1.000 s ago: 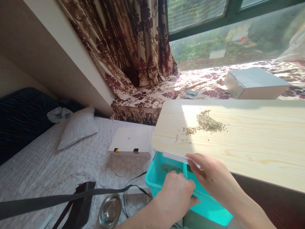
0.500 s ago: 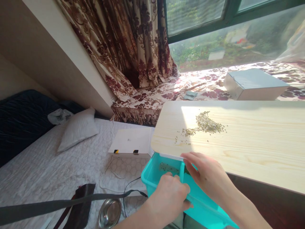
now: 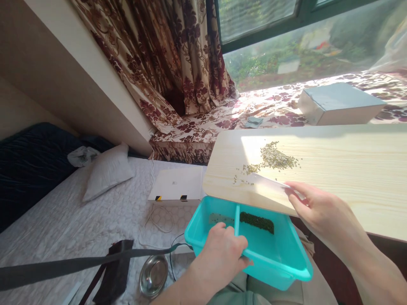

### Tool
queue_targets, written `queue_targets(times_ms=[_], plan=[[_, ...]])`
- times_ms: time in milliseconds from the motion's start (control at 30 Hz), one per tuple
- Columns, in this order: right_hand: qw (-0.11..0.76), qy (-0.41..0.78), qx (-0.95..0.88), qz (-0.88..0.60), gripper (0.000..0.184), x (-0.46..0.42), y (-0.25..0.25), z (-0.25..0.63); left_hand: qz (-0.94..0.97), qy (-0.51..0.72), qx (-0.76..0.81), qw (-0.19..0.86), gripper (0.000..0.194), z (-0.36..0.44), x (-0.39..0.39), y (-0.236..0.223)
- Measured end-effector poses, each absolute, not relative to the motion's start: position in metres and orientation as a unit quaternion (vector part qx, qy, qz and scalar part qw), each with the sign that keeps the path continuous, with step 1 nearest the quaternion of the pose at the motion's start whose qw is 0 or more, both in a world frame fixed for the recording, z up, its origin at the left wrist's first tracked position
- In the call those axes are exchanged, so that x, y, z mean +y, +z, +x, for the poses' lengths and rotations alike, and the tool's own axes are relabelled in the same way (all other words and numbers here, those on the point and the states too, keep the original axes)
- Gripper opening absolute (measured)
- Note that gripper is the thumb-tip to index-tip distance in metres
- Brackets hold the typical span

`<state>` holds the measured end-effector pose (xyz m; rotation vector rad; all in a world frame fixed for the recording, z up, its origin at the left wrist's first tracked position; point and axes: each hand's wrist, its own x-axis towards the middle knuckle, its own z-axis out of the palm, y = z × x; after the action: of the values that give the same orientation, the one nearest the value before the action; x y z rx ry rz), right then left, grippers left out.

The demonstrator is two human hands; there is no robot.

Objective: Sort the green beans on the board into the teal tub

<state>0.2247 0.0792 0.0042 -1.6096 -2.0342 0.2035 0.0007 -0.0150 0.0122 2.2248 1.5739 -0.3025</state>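
Observation:
My left hand (image 3: 222, 248) is closed on the near rim of a teal two-compartment plastic bin (image 3: 280, 262), beside its divider. A thin, flat white strip (image 3: 270, 181) is pinched in my right hand (image 3: 318, 203), over the left end of the wooden board (image 3: 349, 178). Its tip lies next to a spread pile of small greenish and pale grains (image 3: 276, 156). Dark green beans (image 3: 257, 222) line the far side of the bin's right compartment. Pale grains with dark specks (image 3: 221, 218) lie in the left compartment, partly behind my left hand.
Left of the bin, a white box (image 3: 176, 184) lies on the quilted bed (image 3: 104, 224). A metal bowl (image 3: 154, 275), a dark pouch (image 3: 112, 271) and cords are nearby. A dark strap (image 3: 143, 253) crosses the lower left. Another box (image 3: 343, 103) sits on the window ledge.
My right hand has moved from the board's edge above the bin up and right over the board, bringing the white strip beside the grains. My left hand stays on the bin's rim.

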Motion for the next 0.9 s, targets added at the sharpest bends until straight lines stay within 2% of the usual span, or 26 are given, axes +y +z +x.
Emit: queue_targets(times_ms=[267,900], plan=[[0.270,0.075,-0.768,-0.576,0.035,0.078,-0.007,0.233,0.849,-0.131,0.485,0.165,0.030,0.019,-0.004,0.015],[0.265,0.038,-0.770,-0.579,0.032,0.092,-0.004,0.228,0.815,-0.100,0.546,0.164,0.034,0.007,-0.005,0.012]])
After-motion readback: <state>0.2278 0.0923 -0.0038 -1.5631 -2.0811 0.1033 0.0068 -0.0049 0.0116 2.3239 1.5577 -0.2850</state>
